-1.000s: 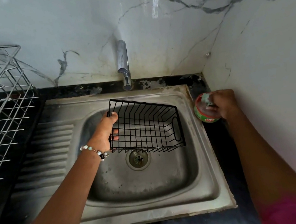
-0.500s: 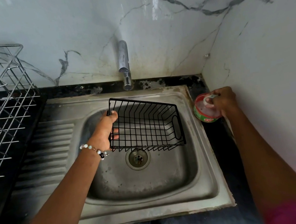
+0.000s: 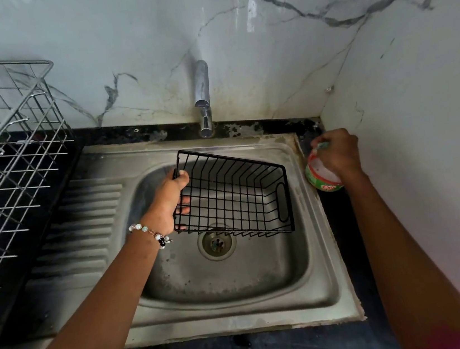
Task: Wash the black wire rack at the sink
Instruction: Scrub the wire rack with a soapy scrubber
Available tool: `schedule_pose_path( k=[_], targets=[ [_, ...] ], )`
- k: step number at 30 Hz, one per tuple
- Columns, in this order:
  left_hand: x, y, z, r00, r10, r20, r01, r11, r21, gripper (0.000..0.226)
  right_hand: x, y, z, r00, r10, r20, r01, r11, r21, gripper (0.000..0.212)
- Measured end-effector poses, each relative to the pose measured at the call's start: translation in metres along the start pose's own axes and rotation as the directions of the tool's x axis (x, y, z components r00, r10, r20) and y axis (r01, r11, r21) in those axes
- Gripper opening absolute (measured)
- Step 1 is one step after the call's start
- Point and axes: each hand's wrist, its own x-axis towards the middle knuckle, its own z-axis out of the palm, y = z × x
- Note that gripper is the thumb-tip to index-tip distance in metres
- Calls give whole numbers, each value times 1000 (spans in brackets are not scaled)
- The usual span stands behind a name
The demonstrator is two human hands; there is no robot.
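Observation:
A black wire rack (image 3: 237,196) shaped like a shallow basket hangs tilted over the steel sink basin (image 3: 231,279), above the drain (image 3: 217,244). My left hand (image 3: 169,201) grips its left rim, thumb on top and fingers through the wires. My right hand (image 3: 337,153) is over a round green and red soap tub (image 3: 321,178) on the dark counter to the right of the sink. Its fingers pinch a small pale scrubber (image 3: 321,146) against the tub's rim. The tap (image 3: 202,98) stands behind the rack with no water running.
A silver wire dish rack (image 3: 8,162) stands on the counter at the left, beside the ribbed drainboard (image 3: 84,228). Marble-patterned walls close off the back and the right side. The dark counter edge runs along the front.
My right hand has lifted slightly at the soap tub, with the scrubber now at the tub's far rim. My left hand and the black rack have held still.

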Motion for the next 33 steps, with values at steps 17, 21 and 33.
schedule_pose_path(
  k=[17,21,33],
  targets=[
    [-10,-8,-37,982,-2,187,11,999,-50,42,-127,-115,149,379,-771,512,831,527,178,46],
    [-7,-6,-51,971,19,238,-6,999,-54,65,-119,-108,149,119,-753,648,916,335,221,39],
    [-2,-1,-65,973,35,228,-23,998,-52,43,-128,-119,158,-31,-739,673,982,104,160,42]
  ],
)
